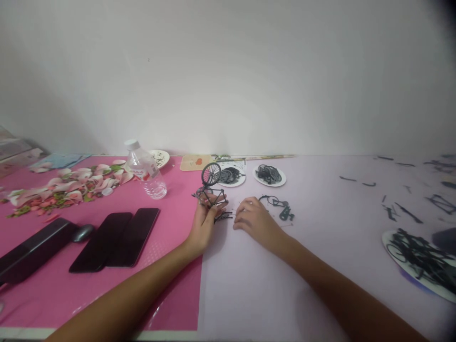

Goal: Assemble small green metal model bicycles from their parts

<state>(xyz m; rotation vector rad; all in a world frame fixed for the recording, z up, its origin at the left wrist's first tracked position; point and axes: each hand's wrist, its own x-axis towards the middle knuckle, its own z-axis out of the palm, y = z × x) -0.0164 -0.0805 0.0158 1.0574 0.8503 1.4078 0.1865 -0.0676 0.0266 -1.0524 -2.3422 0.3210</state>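
Observation:
My left hand (204, 223) is closed around a small black model bicycle (216, 195), its frame tilted and one spoked wheel (211, 174) standing up at the top. Thin black parts (223, 217) lie just below it, between my hands. My right hand (253, 217) rests low over the white table with its fingers bent and slightly apart, fingertips near some tiny thin pieces; its thumb is hidden. Right beside it lie a black ring-shaped part (273, 201) and a dark green piece (286, 213).
Behind my hands stand white plates of black parts, one left (242, 179) and one right (284, 178). A larger plate (390, 242) heaped with black pieces is at the right. Leftward on the pink mat are a water bottle (144, 171), two phones (101, 242) and pink petals (81, 178).

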